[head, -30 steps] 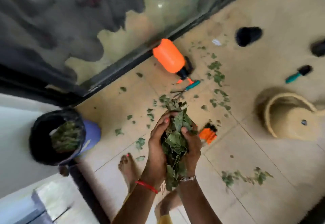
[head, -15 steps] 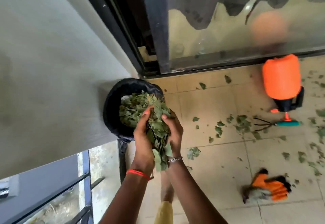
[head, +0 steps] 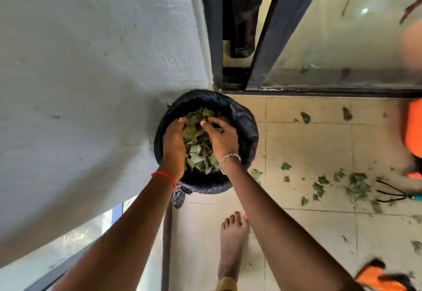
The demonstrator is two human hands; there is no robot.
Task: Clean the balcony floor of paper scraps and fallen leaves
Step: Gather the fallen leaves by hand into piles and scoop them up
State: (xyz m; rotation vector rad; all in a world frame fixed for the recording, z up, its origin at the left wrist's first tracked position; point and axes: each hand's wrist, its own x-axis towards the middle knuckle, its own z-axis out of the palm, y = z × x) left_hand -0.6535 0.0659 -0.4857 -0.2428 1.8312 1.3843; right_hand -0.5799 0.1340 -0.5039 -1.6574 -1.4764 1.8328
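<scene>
Fallen green leaves lie heaped in a round bin lined with a black plastic bag. The heap is partly covered by both hands, so its full extent is hidden. The left hand curves against the heap's left side and the right hand lies over its right side with bent, spread fingers. Both palms face away from the camera, so I cannot tell whether either hand grips the leaves or only presses on them.

At the right edge an orange plastic spray bottle is cut off and blurred. A small black-tined hand rake with a teal handle also runs out of view there. A pair of orange and black gloves is clipped by the bottom corner.

The bin stands on a beige tiled balcony floor, in the corner between a white textured wall and a dark-framed sliding glass door. One bare foot stands just below the bin.

The leaves in the bin are crumpled, dull green, some showing pale undersides. Loose torn scraps of leaf are scattered over the tiles to the right, thickest near the rake tines.
</scene>
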